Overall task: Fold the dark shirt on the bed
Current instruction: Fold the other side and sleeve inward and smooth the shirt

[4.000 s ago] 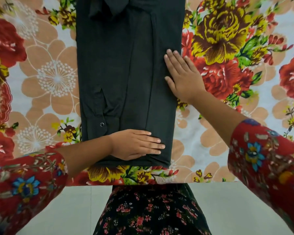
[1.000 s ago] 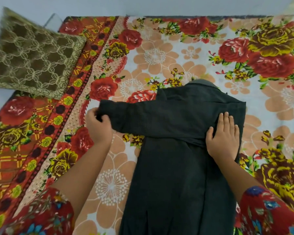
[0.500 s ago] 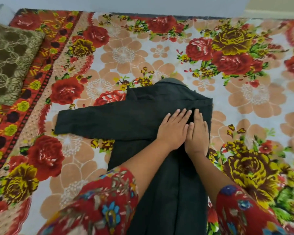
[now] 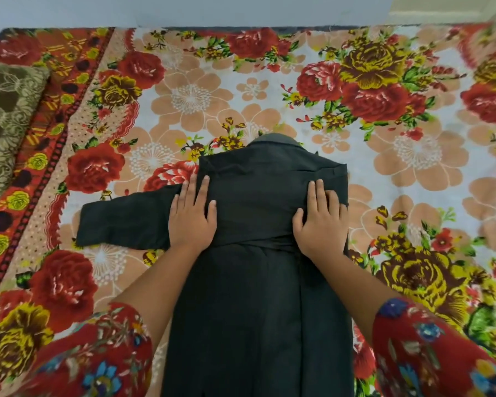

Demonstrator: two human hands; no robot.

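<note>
The dark shirt lies lengthwise on the bed, folded into a long narrow strip with its collar at the far end. One sleeve is laid across the shoulders and sticks out flat to the left. My left hand rests flat, fingers spread, on the shirt's left shoulder where the sleeve leaves the body. My right hand presses flat on the right shoulder at the folded edge. Neither hand grips the cloth.
A floral bedsheet in red, yellow and peach covers the bed. A brown and gold patterned cushion lies at the far left edge. A pale wall runs along the bed's far side.
My left hand has slid left from beside my right hand to the left shoulder of the shirt. One second ago it held the sleeve's end out at the left. The view has shifted slightly.
</note>
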